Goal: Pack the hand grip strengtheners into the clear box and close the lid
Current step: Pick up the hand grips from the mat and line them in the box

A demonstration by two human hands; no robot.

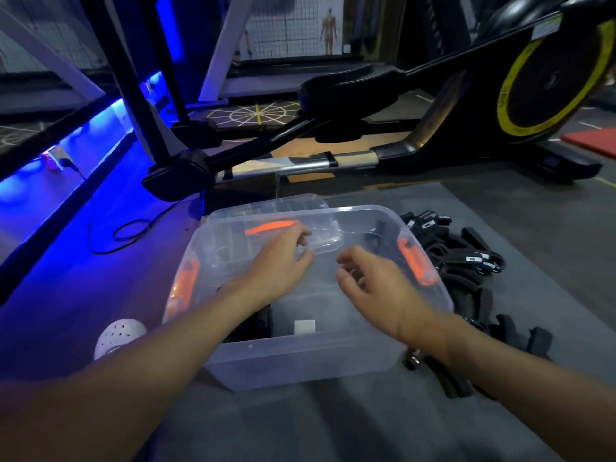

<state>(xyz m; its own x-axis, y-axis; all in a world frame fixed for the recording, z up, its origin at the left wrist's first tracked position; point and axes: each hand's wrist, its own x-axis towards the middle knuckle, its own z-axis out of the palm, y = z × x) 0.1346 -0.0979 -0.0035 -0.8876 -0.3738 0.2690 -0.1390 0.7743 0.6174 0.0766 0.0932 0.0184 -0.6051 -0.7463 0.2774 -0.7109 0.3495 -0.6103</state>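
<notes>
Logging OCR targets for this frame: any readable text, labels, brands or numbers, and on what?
No text reads cleanly in this frame.
Yellow flywheel ring lettering: too blurred.
White sticker on the bike frame: too small.
White tags on the black grip strengtheners: unreadable.
Anatomy poster: figures only, no legible words.

Left arm: reaching forward, forearm bare.
Left hand (280, 261): hovering palm down, fingers loosely curled, gripping nothing visible.
Right arm: angling in from the right.
Right hand (370, 281): hovering, fingers spread and bent, empty.
</notes>
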